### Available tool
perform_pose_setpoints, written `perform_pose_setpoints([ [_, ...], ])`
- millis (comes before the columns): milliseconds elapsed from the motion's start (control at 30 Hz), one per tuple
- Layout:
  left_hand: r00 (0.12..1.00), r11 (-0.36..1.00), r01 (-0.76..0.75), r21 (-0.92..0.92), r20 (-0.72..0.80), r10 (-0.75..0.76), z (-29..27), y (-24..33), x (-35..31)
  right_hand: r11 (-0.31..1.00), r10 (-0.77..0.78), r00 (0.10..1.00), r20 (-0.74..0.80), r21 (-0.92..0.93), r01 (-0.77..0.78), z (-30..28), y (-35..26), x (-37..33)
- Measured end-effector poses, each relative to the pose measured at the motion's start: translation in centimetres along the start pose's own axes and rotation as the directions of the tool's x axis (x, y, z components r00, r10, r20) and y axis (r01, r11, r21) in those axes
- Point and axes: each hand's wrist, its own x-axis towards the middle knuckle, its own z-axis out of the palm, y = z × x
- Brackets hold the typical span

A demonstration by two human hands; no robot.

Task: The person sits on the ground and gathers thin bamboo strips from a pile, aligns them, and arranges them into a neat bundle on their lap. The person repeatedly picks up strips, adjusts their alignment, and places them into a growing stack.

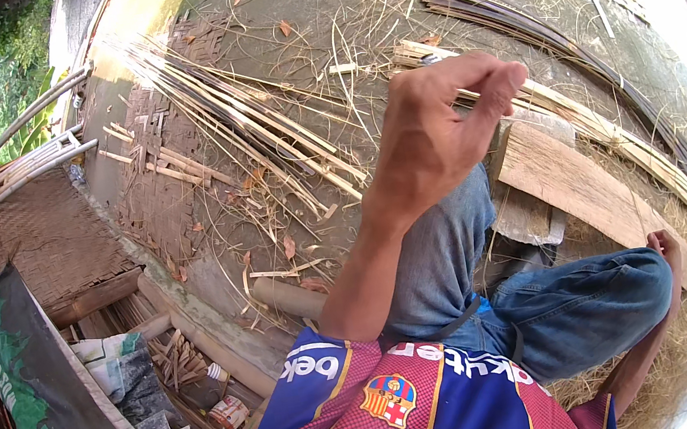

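My left hand is raised over my bent denim knee, its thumb and forefinger tips pinched together and the other fingers curled. Anything thin between those tips is too small to make out. Out at the right, beside my other knee, my right hand shows only in part, with its fingers drawn together at the end of a wooden board. What it grips, if anything, is hidden. The pale board slants from near my left hand down toward my right hand. A bundle of split bamboo strips runs along the board's far side.
Long bamboo strips lie fanned over woven matting at the left. Dark strips curve along the far right. Thin shavings litter the ground. At lower left are a dark green sheet, a bamboo pole and a woven bench.
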Motion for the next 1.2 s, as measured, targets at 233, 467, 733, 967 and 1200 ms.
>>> perform_pose_setpoints([
  [233,0.636,0.809,0.563,-0.169,-0.537,-0.555,-11.8,-19.6,-14.2,0.881,-0.270,0.932,0.242,-0.329,0.340,-1.3,-16.5,1.6],
  [467,0.136,0.330,0.942,-0.063,-0.826,-0.547,-19.5,-35.8,-31.0,0.678,-0.303,0.582,0.755,-0.258,0.688,16.2,-33.0,4.5],
  [733,0.024,0.289,0.930,-0.229,-0.744,-0.668,-21.3,-35.7,-27.7,0.650,-0.608,0.341,0.717,0.203,0.732,45.5,-40.1,6.2],
  [967,0.290,0.464,0.884,-0.054,-0.715,-0.636,-24.5,-37.7,-24.8,0.532,-0.754,0.321,0.573,0.245,0.811,59.3,-41.2,7.4],
  [1200,-0.125,0.338,0.771,-0.539,-0.649,-0.751,-22.2,-40.9,-20.9,0.471,-0.709,0.423,0.564,-0.066,0.880,63.9,-40.2,8.9],
])
